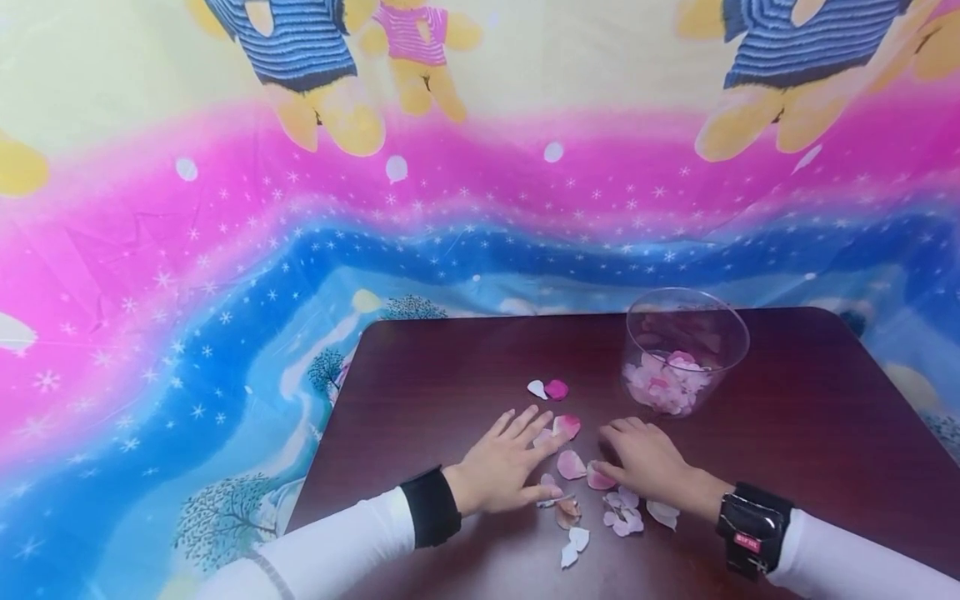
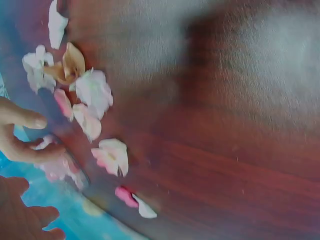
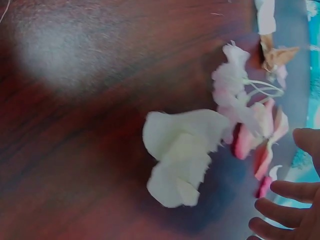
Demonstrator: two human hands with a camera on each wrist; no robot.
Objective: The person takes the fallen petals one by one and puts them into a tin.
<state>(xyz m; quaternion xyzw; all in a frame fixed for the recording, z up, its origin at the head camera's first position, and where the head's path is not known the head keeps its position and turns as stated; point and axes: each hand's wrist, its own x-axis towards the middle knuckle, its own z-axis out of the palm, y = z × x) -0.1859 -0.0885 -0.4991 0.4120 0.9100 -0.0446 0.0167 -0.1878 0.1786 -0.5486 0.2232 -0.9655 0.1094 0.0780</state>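
Observation:
Loose flower petals lie between two hands in the head view. My left hand [image 1: 498, 462] has its fingers spread low over the table, close to a pink-and-white petal [image 1: 567, 427]; nothing is in its grasp. Opposite it, my right hand [image 1: 648, 462] reaches inward with loosely bent fingers, its thumb by a pink petal [image 1: 600, 477]. Whether either hand touches a petal I cannot tell. A pale pink petal [image 1: 571, 465] lies between them. Nearer me are a pale blossom cluster [image 1: 623, 512], a brownish petal [image 1: 567, 511] and white petals [image 1: 575, 547]. Cream petals [image 3: 182, 155] show large in the right wrist view.
A clear plastic tub [image 1: 731, 354] holding pink petals [image 1: 667, 382] stands at the back right of the dark wooden table [image 1: 450, 358]. Toward the back lie a magenta petal [image 1: 556, 389] and a white one [image 1: 537, 388]. A patterned cloth [image 1: 480, 183] hangs behind the table.

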